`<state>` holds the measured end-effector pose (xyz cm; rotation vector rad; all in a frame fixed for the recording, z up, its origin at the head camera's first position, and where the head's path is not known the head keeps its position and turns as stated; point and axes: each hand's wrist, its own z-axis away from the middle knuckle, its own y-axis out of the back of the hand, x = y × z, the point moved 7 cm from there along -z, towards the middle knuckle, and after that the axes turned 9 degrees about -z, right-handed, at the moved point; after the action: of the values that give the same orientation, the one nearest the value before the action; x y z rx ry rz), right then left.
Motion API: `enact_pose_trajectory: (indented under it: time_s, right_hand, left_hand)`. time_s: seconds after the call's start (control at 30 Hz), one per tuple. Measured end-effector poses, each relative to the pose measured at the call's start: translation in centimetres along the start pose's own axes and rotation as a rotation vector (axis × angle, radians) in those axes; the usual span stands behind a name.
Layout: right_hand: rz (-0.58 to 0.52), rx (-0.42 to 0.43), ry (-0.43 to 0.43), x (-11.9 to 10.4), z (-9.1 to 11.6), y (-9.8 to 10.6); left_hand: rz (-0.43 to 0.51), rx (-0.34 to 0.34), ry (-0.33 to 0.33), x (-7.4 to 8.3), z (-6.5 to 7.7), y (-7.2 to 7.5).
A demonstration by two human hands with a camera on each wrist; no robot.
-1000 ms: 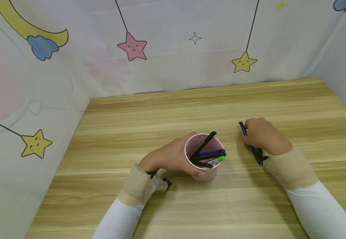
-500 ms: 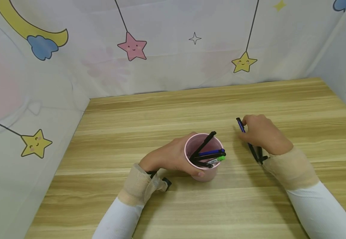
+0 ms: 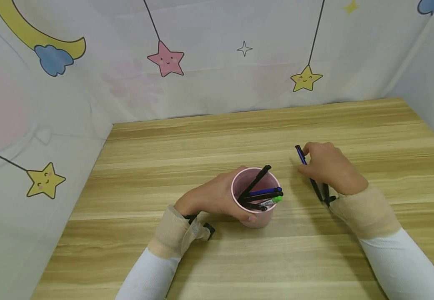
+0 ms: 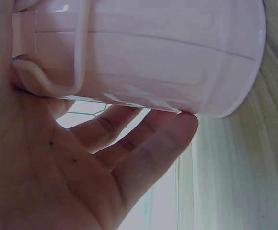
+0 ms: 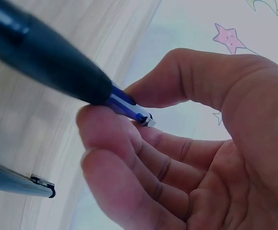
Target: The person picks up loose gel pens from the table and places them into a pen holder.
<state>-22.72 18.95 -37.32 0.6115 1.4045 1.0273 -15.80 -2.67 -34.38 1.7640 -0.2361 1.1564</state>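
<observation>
The left hand (image 3: 215, 194) curls round the cup (image 3: 259, 219) while the right hand (image 3: 328, 166), nearly closed, pinches a pen (image 3: 301, 155).

This looks like a small screened-off work corner: creased pale sheets (image 3: 209, 89) stand round the back and sides of a wood-grain worktop (image 3: 201, 141). Their printed moon (image 3: 29, 35), cloud (image 3: 53, 59) and smiling stars (image 3: 166, 59) suggest a nursery; the cup (image 3: 256, 218) of pens (image 3: 254, 182), a desk. Home or studio, I cannot tell.

Soft light casts faint shadows on the tabletop (image 3: 201, 143); wrist views look hazy.
</observation>
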Motion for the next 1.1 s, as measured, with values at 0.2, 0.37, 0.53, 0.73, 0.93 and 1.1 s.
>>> enact_pose_trajectory:
  time_s: [0.2,0.37,0.53,0.73,0.93,1.1]
  right_hand:
    - [0.001,0.023,0.016,-0.2,-0.1,0.1]
    - [-0.007,0.036,0.018,-0.5,0.0,0.3]
    - [-0.02,0.045,0.02,-0.7,0.1,0.3]
    - [-0.024,0.048,0.022,-0.9,0.2,0.3]
    - [-0.017,0.067,0.046,-1.1,0.2,0.5]
    - [-0.021,0.079,0.061,-1.3,0.2,0.5]
  left_hand:
    - [0.013,0.002,-0.001,0.0,0.1,0.0]
    - [0.013,0.0,-0.003,0.0,0.1,0.0]
    - [0.0,-0.002,-0.005,0.0,0.1,0.0]
    - [-0.004,0.002,-0.003,-0.1,0.1,-0.1]
    - [-0.003,0.003,0.001,-0.1,0.1,-0.1]
    - [0.013,-0.007,0.0,0.0,0.2,-0.1]
